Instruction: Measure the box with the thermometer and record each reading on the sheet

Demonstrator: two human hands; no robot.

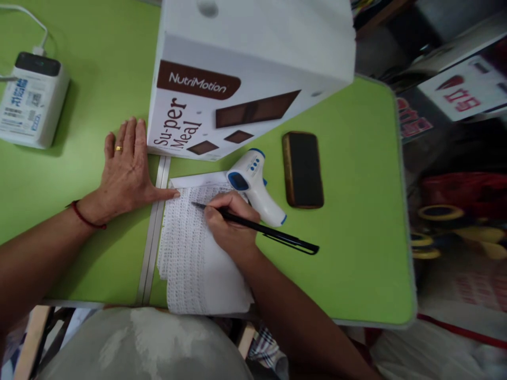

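Note:
A black pen (273, 231) is pinched in my right hand (233, 216), its tip on or just above a sheet of paper (186, 285) covered with rows of small handwriting. My left hand (125, 171) lies flat on the green table with fingers spread, its thumb resting on the paper's left edge. A ring and a dark red cord show on that side. Just beyond my right hand, a white and blue infrared thermometer (259, 190) lies on its side, touching or overlapping the paper's top right; which of these I cannot tell.
A large white NutriMotion box (245, 58) stands behind the paper. A dark phone (303, 170) lies to the right on the green table (356, 253). At the far left sits a white power bank (34, 105) with cables. A metal seam (148, 264) crosses the tabletop.

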